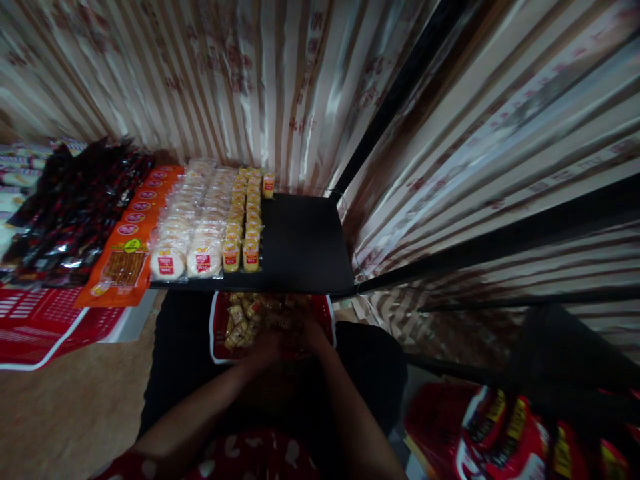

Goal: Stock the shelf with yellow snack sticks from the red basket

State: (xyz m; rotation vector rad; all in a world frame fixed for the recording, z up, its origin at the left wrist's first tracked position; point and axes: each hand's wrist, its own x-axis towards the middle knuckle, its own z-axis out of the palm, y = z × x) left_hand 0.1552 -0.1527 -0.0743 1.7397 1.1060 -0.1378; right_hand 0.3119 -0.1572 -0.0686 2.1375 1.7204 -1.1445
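Observation:
A red basket with a white rim (214, 333) rests on my lap, just under the shelf's front edge. Small yellow wrapped snacks (241, 321) lie loose inside it. Both of my hands reach into this basket: my left hand (270, 343) near its middle, my right hand (310, 333) toward its right side. Blur and shadow hide the fingers of each, so what they hold cannot be made out. On the black shelf (305, 240) above, matching yellow snack packs (243, 227) stand in two rows, with one more pack (269, 185) at the back beginning another row.
Left of the yellow packs are rows of clear-wrapped white rice crackers (187, 227), orange snack bags (125, 253) and dark packets (75, 207). A second red basket (45, 323) sits below them. Curtains (225, 80) hang behind black posts. Red packages (520, 433) lie at lower right.

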